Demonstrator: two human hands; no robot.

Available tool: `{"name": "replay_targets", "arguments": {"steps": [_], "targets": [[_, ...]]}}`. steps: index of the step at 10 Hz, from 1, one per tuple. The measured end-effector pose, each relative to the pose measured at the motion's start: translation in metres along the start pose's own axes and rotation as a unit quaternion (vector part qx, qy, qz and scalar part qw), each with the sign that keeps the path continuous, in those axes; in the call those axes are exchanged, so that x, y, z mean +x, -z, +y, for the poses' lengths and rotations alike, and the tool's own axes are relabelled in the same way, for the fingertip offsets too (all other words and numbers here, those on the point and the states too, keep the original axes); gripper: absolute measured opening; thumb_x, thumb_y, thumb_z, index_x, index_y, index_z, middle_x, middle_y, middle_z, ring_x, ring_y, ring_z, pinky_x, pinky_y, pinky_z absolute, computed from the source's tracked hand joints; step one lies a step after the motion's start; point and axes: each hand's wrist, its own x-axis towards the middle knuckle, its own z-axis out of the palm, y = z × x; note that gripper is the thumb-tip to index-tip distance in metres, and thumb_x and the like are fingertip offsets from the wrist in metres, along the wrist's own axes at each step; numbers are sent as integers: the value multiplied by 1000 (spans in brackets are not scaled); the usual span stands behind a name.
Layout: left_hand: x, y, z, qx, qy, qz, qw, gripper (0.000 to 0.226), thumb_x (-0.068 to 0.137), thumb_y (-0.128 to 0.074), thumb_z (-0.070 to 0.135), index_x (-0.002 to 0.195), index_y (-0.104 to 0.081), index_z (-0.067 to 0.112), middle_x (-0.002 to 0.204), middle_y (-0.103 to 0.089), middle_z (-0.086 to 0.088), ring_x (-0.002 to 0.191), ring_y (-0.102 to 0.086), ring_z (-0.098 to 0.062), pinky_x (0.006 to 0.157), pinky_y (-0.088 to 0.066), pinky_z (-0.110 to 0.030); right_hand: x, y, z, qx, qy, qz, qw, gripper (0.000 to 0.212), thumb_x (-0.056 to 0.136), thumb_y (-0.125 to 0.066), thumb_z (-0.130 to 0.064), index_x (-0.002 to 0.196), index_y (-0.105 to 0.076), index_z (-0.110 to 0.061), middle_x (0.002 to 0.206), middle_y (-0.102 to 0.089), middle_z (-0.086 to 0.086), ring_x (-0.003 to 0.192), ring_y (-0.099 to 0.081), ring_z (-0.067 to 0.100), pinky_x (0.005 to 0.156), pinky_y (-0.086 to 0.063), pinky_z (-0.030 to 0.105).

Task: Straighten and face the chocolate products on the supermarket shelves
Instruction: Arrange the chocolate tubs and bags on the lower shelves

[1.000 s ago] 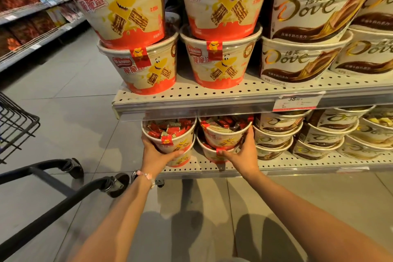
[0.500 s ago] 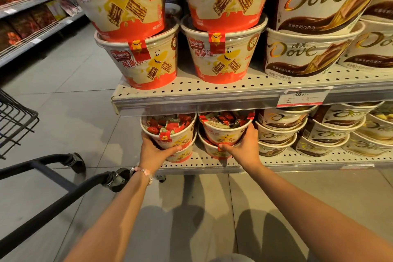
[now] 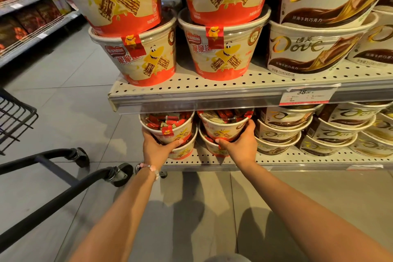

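Now left hand [image 3: 156, 148] gripping left red-and-cream wafer tub [image 3: 170, 128], right hand [image 3: 241, 144] gripping neighbouring tub [image 3: 225, 126]; fingers wrapping both; advising turning labels forward, aligning over lower tubs.

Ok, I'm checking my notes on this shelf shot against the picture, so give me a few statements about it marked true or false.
1. The left hand grips the top wafer tub of the left stack. True.
2. The right hand rests on a Dove tub. False: it holds the neighbouring wafer tub.
3. Both held tubs sit on the upper shelf. False: they are on the lower shelf.
4. A price tag hangs on the upper shelf's edge. True.
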Motion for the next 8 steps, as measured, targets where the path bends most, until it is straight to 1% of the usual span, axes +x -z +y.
{"name": "replay_targets", "arguments": {"steps": [1, 3, 4, 5, 6, 7, 8], "targets": [[0, -5, 2, -3, 8, 17, 1000, 101, 56, -88, 22, 137, -28, 20, 129, -55, -2, 119, -52, -19, 98, -45, -39, -1, 3, 1, 18, 1, -13, 1000, 103, 55, -89, -23, 137, -28, -18, 133, -51, 2, 124, -49, 22, 102, -42, 35], [-3, -8, 5, 9, 11, 9, 1000, 100, 58, -87, 22, 138, -26, 19, 130, -54, -3, 118, -53, -20, 98, -46, -40, 1, 9, 3, 36, -7, -46, 998, 100, 55, -89, -15, 135, -29, -16, 131, -51, 3, 123, -49, 21, 103, -43, 35], [-3, -7, 7, 18, -9, 9, 1000, 103, 55, -88, 27, 137, -27, 15, 130, -54, -4, 118, -53, -19, 96, -48, -36, 4, 10, 2, 39, -12, -60, 997, 98, 57, -88, -12, 135, -28, -15, 131, -50, 4, 124, -48, 21, 104, -41, 34], [-12, -5, 14, 17, 8, 30, 999, 105, 47, -88, 41, 134, -35, 15, 126, -57, 0, 114, -56, -15, 94, -50, -38, 2, 12, -4, 29, -15, -57, 998, 95, 57, -87, -11, 134, -32, -13, 133, -49, 6, 127, -45, 21, 107, -39, 38], [-22, -6, 28, -26, 51, 56, 997, 94, 53, -88, 24, 131, -36, 12, 124, -57, -2, 110, -56, -13, 92, -49, -35, 3, 15, -8, 56, -40, -56, 996, 90, 57, -86, -9, 132, -37, -9, 131, -51, 9, 124, -48, 23, 106, -40, 40], [-32, -9, 52, -107, 131, 79, 982, 89, 67, -81, 8, 136, -25, 8, 130, -51, -12, 107, -51, -17, 93, -45, -33, 6, 26, -21, 136, -86, -87, 983, 78, 63, -81, -5, 128, -39, -8, 124, -56, 9, 115, -55, 23, 101, -45, 44], [-48, -5, 68, -124, 188, 92, 970, 88, 71, -79, 13, 138, -23, 9, 132, -48, -15, 114, -50, -23, 101, -42, -43, -1, 45, -34, 172, -127, -101, 972, 67, 70, -77, -3, 124, -39, -11, 112, -59, 3, 104, -58, 17, 96, -48, 39]]}}
